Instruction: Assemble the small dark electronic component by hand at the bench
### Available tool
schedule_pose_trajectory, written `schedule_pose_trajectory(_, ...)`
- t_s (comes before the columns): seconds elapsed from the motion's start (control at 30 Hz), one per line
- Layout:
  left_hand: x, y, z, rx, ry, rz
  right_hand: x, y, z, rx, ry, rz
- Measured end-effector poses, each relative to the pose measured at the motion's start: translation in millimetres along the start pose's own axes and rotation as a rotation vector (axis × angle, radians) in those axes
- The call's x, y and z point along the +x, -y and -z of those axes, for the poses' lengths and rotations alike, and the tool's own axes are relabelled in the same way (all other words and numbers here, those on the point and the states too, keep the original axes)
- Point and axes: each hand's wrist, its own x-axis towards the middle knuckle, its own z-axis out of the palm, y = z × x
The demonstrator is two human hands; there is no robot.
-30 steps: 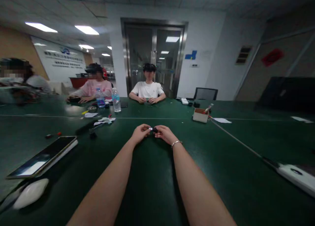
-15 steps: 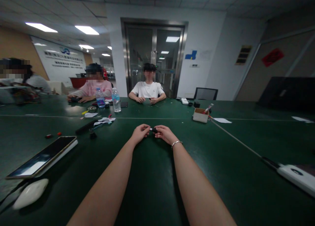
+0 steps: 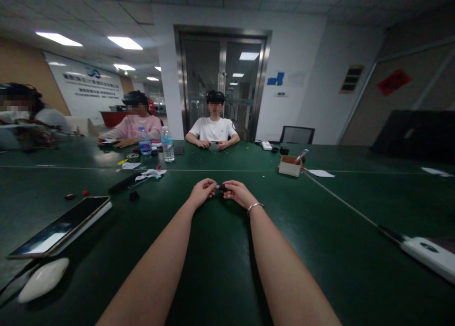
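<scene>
Above the green table (image 3: 220, 259), my left hand (image 3: 204, 192) and my right hand (image 3: 239, 193) face each other with fingertips close together. Between them is a small dark object (image 3: 222, 187) with a light end towards the left. My right fingers pinch its dark part. The fingers of my left hand are pressed together at the light end; how much they cover cannot be made out. A bracelet (image 3: 255, 206) circles my right wrist.
Phone on a white box (image 3: 64, 226) and white mouse (image 3: 44, 279) at left. Small tools (image 3: 133, 189) lie left of my hands. Bottles (image 3: 168, 145), a small box (image 3: 289, 166) and a white power strip (image 3: 428, 252) stand around. People (image 3: 212, 129) sit opposite.
My hands stay almost in place; the light end between them looks darker. The seated person in pink now has something light in the hands.
</scene>
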Motion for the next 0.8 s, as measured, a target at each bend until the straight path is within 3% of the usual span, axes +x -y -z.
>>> schedule_pose_trajectory(0.47, 1.9, 6.6, 3.1, 0.054, 0.015, -0.077, -1.7, 1.8, -0.5, -0.013, 0.005, -0.001)
schedule_pose_trajectory(0.8, 1.7, 4.2, 2.3, 0.042, 0.003, -0.031, -0.7, 0.4, 0.5, -0.022, 0.002, 0.008)
